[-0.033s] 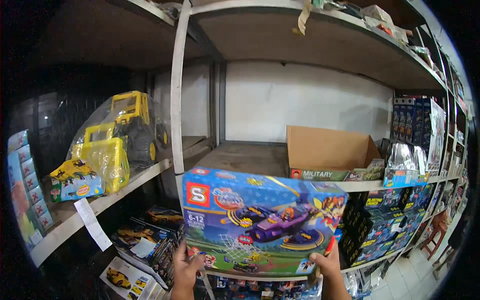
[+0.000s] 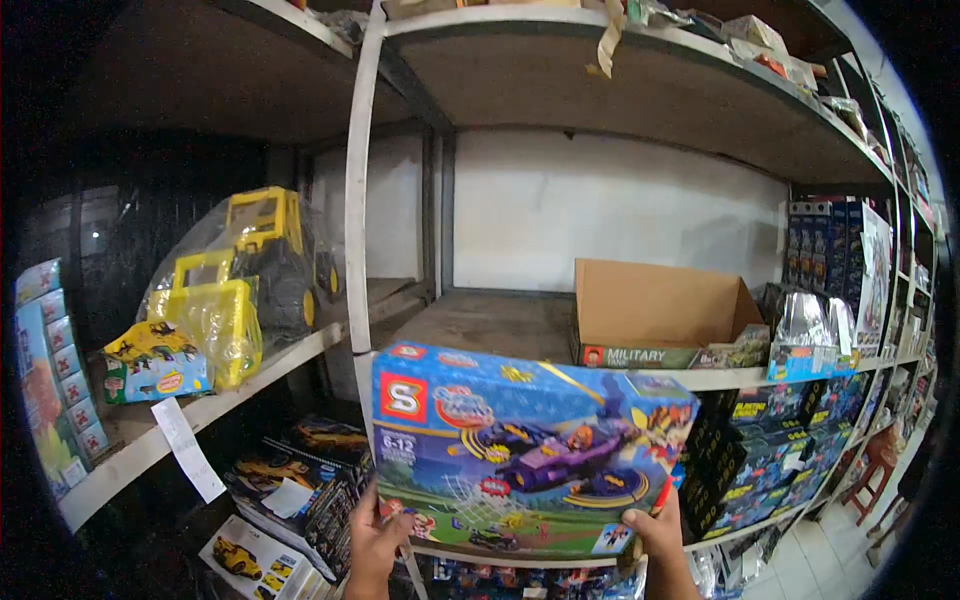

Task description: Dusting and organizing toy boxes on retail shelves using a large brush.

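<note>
A toy building-set box (image 2: 535, 450) is in front of me, blue and purple with a purple flying vehicle on its face. My left hand (image 2: 378, 540) grips its lower left corner, thumb on the front. At the lower right corner my right hand (image 2: 655, 530) holds it the same way. A slim red pen-like thing (image 2: 662, 493) sticks up beside my right thumb; its lower part is hidden. Behind the box, an open cardboard display carton (image 2: 665, 300) with a green front stands on the shelf (image 2: 470, 310).
On the left shelf sit a bagged yellow toy loader (image 2: 265, 260) and a colourful packet (image 2: 155, 365). Below are toy-car boxes (image 2: 300, 485). A white upright post (image 2: 360, 190) divides the bays. Stacked dark boxes (image 2: 770, 455) fill the lower right shelf; a red stool (image 2: 872, 462) stands beyond.
The box appears slightly lower and farther right in view, and the shelves also sit a little lower. Both hands keep the same grip.
</note>
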Demonstrator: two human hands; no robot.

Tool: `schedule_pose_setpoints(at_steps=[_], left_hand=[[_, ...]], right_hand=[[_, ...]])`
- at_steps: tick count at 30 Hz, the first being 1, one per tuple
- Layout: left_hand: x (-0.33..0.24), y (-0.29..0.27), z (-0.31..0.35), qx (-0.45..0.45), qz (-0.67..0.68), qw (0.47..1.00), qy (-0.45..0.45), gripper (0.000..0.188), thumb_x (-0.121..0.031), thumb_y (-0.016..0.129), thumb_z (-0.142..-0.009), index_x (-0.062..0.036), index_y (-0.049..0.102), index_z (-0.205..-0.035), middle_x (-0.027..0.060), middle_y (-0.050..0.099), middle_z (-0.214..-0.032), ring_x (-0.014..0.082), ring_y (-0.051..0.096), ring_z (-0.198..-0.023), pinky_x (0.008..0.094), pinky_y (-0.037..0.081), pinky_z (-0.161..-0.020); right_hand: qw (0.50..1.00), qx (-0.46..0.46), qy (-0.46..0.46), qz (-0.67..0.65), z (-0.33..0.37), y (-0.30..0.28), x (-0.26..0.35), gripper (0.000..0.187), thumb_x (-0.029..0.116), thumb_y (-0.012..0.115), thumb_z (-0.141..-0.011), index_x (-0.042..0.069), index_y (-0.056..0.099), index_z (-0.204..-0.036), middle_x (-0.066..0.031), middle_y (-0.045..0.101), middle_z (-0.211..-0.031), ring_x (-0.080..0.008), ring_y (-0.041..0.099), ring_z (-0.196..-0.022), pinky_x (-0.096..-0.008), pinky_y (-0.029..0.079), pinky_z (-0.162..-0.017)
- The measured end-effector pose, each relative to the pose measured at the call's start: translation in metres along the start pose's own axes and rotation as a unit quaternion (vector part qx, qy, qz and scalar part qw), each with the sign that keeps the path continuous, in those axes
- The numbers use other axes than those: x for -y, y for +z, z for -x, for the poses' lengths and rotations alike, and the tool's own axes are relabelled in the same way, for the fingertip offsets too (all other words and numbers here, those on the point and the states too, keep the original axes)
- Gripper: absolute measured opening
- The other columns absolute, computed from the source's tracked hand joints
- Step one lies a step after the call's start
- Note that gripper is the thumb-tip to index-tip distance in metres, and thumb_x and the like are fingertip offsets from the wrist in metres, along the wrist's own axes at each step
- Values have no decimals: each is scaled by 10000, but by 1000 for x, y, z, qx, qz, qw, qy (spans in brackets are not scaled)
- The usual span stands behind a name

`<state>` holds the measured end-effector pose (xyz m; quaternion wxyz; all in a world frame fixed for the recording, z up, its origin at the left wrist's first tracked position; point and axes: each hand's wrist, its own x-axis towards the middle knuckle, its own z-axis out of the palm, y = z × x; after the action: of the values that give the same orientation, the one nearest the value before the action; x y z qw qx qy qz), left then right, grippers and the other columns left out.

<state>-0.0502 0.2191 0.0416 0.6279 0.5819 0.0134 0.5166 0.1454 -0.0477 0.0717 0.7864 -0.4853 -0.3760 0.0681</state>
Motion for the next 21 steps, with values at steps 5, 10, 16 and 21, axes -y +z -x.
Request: schedule_pose_setpoints(at_steps=[5,10,16,21], left_hand=[[-9,10,-4,38,4,999,-20,657,-131,706,-798,56,362,-1326,110,554,-1165,181,553,-1023,324,448,-874],[-5,5,-20,44,-30,997,60,585,-88,733,-756,31,424,-1238,101,569,-1106,182,561,-1003,326,457,-860],[-20,13,-60,-6,-145,972,185,531,-31,706,-729,15,461,-1198,72,565,-1094,180,556,-976,317,444,-863],[-48,35,-115,62,-129,963,230,395,-77,673,-786,-6,494,-1131,54,564,-1025,164,537,-929,312,431,-827]], right_hand=[[998,34,-57,8,-17,-21,6,686,98,790,-612,-31,455,-1196,-127,593,-1102,-212,580,-1011,-345,461,-876],[995,75,-57,39,-30,-16,47,685,50,801,-574,-31,470,-1168,-117,618,-1028,-199,603,-946,-341,473,-853],[962,96,-165,194,-70,-12,75,379,126,816,-606,24,647,-930,-57,672,-910,-137,626,-879,-304,482,-835],[954,122,-220,162,-120,2,111,525,117,825,-609,11,579,-1061,-85,646,-998,-167,615,-913,-319,477,-844]])
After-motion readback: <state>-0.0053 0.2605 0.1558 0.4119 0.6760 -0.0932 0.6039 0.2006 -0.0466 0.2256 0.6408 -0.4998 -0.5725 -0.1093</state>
